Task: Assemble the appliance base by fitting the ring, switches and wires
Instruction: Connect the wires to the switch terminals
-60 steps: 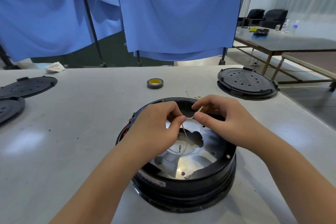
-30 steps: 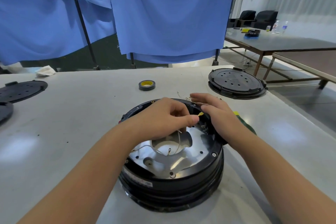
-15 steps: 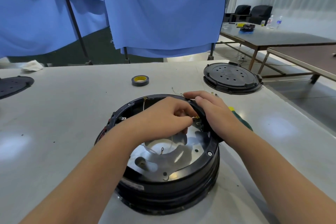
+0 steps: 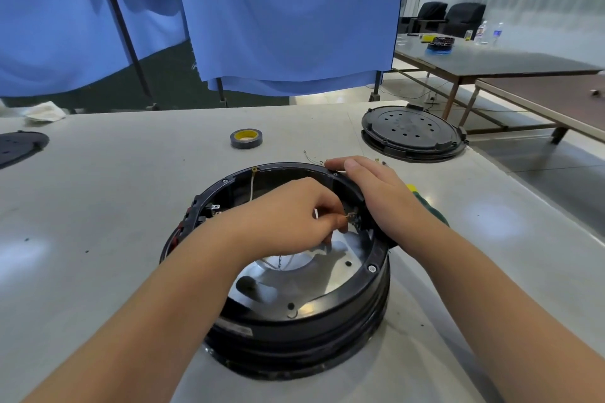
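Note:
A round black appliance base [image 4: 327, 321] sits on the grey table in front of me, with a shiny metal plate [image 4: 314, 278] inside. My left hand [image 4: 294, 216] reaches into the base and pinches the terminal end of a thin white wire [image 4: 348, 217] against a small fitting on the right inner wall. My right hand [image 4: 376, 193] lies flat over the base's right rim, gripping it. Another thin wire [image 4: 251, 188] hangs from the far rim. Red switch parts [image 4: 181, 222] show on the left wall.
A roll of dark tape [image 4: 246, 138] with a yellow core lies beyond the base. A black perforated lid [image 4: 413, 132] rests at the far right, another black lid [image 4: 19, 147] at the far left. Loose wires [image 4: 311, 157] lie behind the base. A green-yellow tool handle [image 4: 422, 203] peeks from under my right wrist.
Both hands first held the wire above the base's middle. My left hand carried its end down to the right inner wall; my right hand let go and settled on the rim.

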Demonstrator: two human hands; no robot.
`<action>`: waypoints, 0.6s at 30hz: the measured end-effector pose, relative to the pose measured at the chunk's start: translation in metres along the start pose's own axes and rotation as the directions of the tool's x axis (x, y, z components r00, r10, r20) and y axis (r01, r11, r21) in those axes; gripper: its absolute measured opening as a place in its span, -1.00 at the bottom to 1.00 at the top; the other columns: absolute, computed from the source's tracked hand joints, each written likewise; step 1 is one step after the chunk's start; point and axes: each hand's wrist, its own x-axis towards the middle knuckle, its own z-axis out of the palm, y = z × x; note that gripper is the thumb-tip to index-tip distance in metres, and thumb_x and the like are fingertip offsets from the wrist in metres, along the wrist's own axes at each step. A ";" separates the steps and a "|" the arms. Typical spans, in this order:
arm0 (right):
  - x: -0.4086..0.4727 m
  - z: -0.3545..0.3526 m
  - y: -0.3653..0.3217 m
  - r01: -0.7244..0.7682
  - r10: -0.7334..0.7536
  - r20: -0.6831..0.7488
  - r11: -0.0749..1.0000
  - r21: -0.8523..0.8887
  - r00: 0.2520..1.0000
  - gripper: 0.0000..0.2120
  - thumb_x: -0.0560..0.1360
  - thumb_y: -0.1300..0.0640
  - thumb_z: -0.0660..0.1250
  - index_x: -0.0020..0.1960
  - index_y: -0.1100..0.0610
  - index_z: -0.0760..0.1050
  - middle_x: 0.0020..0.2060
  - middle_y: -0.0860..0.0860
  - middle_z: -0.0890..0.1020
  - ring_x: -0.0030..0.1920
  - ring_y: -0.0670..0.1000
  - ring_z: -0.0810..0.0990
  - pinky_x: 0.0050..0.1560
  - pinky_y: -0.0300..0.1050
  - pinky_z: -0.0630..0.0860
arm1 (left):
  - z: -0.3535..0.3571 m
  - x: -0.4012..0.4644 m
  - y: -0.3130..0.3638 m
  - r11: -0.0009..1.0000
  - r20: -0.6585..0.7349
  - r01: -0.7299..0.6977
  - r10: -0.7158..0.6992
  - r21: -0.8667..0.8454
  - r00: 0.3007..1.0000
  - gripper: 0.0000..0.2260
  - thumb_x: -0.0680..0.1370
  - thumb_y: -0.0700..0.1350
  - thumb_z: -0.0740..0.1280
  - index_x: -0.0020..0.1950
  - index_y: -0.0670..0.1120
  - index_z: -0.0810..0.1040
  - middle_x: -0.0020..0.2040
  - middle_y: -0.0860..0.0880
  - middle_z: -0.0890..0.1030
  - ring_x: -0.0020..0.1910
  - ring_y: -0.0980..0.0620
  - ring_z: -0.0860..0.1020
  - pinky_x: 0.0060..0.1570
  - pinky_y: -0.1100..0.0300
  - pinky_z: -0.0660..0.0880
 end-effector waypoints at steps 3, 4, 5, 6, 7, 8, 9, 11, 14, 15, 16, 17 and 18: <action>-0.001 0.000 -0.001 0.002 -0.002 -0.009 1.000 -0.014 1.000 -0.68 0.65 0.14 0.06 0.20 0.13 0.56 0.09 -0.03 0.62 0.16 -0.07 0.54 0.23 -0.17 0.42 | 0.004 0.001 0.001 0.998 -0.001 -0.010 0.010 0.059 1.000 -0.83 0.59 -0.07 0.28 -0.10 0.03 0.66 -0.31 0.06 0.66 -0.28 0.21 0.61 -0.11 0.25 0.54; -0.002 0.000 -0.002 0.003 -0.004 -0.012 1.000 -0.015 1.000 -0.67 0.65 0.15 0.05 0.19 0.14 0.56 0.09 -0.03 0.62 0.16 -0.06 0.54 0.23 -0.17 0.42 | 0.005 0.001 0.002 0.997 -0.003 -0.017 0.017 0.078 1.000 -0.83 0.60 -0.07 0.27 -0.09 0.04 0.65 -0.30 0.06 0.66 -0.29 0.22 0.60 -0.14 0.27 0.53; -0.002 0.000 -0.002 0.005 -0.005 -0.014 1.000 -0.016 1.000 -0.67 0.65 0.16 0.04 0.19 0.14 0.56 0.09 -0.02 0.62 0.16 -0.05 0.54 0.23 -0.16 0.42 | 0.006 0.001 0.002 0.995 -0.004 -0.022 0.022 0.096 1.000 -0.83 0.60 -0.07 0.27 -0.09 0.05 0.65 -0.30 0.06 0.65 -0.29 0.22 0.60 -0.15 0.28 0.52; -0.002 0.001 -0.002 0.006 -0.007 -0.015 1.000 -0.019 1.000 -0.67 0.65 0.16 0.04 0.19 0.15 0.56 0.10 -0.01 0.62 0.16 -0.05 0.54 0.24 -0.14 0.42 | 0.006 0.001 0.003 0.994 -0.006 -0.024 0.025 0.108 1.000 -0.83 0.60 -0.07 0.27 -0.10 0.06 0.64 -0.30 0.06 0.65 -0.28 0.20 0.60 -0.14 0.27 0.52; -0.002 0.001 -0.002 0.008 -0.008 -0.016 1.000 -0.025 1.000 -0.66 0.65 0.16 0.04 0.19 0.15 0.56 0.10 -0.01 0.62 0.16 -0.04 0.54 0.24 -0.13 0.42 | 0.006 0.001 0.003 0.993 -0.008 -0.025 0.026 0.114 1.000 -0.82 0.60 -0.07 0.26 -0.12 0.07 0.63 -0.29 0.06 0.65 -0.27 0.19 0.61 -0.11 0.24 0.53; -0.002 0.001 -0.003 0.009 -0.010 -0.017 0.999 -0.031 1.000 -0.66 0.65 0.16 0.04 0.19 0.15 0.57 0.11 0.00 0.61 0.16 -0.05 0.53 0.24 -0.13 0.42 | 0.006 0.001 0.003 0.993 -0.010 -0.026 0.027 0.118 1.000 -0.82 0.60 -0.07 0.26 -0.12 0.07 0.62 -0.29 0.07 0.65 -0.26 0.18 0.61 -0.09 0.22 0.54; -0.002 0.002 -0.003 0.012 -0.012 -0.018 0.999 -0.034 1.000 -0.66 0.65 0.16 0.04 0.19 0.15 0.57 0.11 -0.01 0.61 0.16 -0.05 0.53 0.23 -0.15 0.42 | 0.006 0.001 0.003 0.992 -0.011 -0.027 0.028 0.122 1.000 -0.82 0.60 -0.07 0.26 -0.13 0.07 0.62 -0.28 0.07 0.65 -0.26 0.17 0.61 -0.08 0.20 0.55; -0.002 0.002 -0.003 0.013 -0.014 -0.019 0.999 -0.033 1.000 -0.66 0.65 0.15 0.04 0.19 0.14 0.57 0.10 -0.02 0.61 0.15 -0.07 0.53 0.21 -0.18 0.42 | 0.006 0.001 0.003 0.991 -0.013 -0.032 0.034 0.128 0.999 -0.82 0.61 -0.08 0.26 -0.13 0.06 0.62 -0.27 0.07 0.66 -0.25 0.17 0.62 -0.06 0.18 0.55; -0.002 0.002 -0.003 0.015 -0.016 -0.014 1.000 -0.026 1.000 -0.66 0.65 0.15 0.04 0.18 0.14 0.57 0.09 -0.03 0.62 0.14 -0.08 0.53 0.18 -0.22 0.42 | 0.006 0.000 0.003 0.991 -0.014 -0.032 0.034 0.130 0.999 -0.82 0.61 -0.10 0.26 -0.12 0.05 0.63 -0.27 0.07 0.66 -0.26 0.17 0.62 -0.05 0.16 0.56; -0.002 0.002 -0.002 0.017 -0.017 -0.013 1.000 -0.024 1.000 -0.66 0.65 0.15 0.04 0.18 0.14 0.57 0.09 -0.03 0.62 0.13 -0.09 0.53 0.16 -0.24 0.42 | 0.006 0.000 0.003 0.991 -0.014 -0.031 0.033 0.131 0.999 -0.81 0.61 -0.10 0.26 -0.12 0.05 0.63 -0.28 0.06 0.66 -0.26 0.16 0.63 -0.05 0.15 0.56; -0.002 0.002 -0.002 0.019 -0.020 -0.014 1.000 -0.024 1.000 -0.66 0.65 0.15 0.04 0.18 0.14 0.57 0.09 -0.03 0.61 0.13 -0.09 0.53 0.13 -0.28 0.41 | 0.006 0.000 0.004 0.990 -0.015 -0.031 0.033 0.137 0.999 -0.81 0.61 -0.10 0.26 -0.12 0.06 0.63 -0.28 0.06 0.66 -0.26 0.15 0.63 -0.04 0.13 0.56; -0.002 0.002 -0.002 0.022 -0.022 -0.013 0.999 -0.028 1.000 -0.66 0.65 0.14 0.04 0.18 0.14 0.57 0.08 -0.04 0.61 0.12 -0.10 0.53 0.10 -0.34 0.41 | 0.006 0.000 0.004 0.989 -0.016 -0.031 0.034 0.147 0.999 -0.81 0.61 -0.10 0.26 -0.13 0.06 0.62 -0.28 0.05 0.66 -0.26 0.14 0.63 -0.04 0.12 0.56; -0.002 0.002 -0.002 0.025 -0.025 -0.012 0.999 -0.032 1.000 -0.66 0.65 0.14 0.04 0.18 0.13 0.57 0.08 -0.05 0.61 0.10 -0.12 0.53 0.06 -0.40 0.40 | 0.006 0.000 0.004 0.987 -0.019 -0.032 0.035 0.158 0.999 -0.81 0.60 -0.10 0.26 -0.14 0.04 0.62 -0.28 0.05 0.66 -0.26 0.14 0.63 -0.04 0.11 0.56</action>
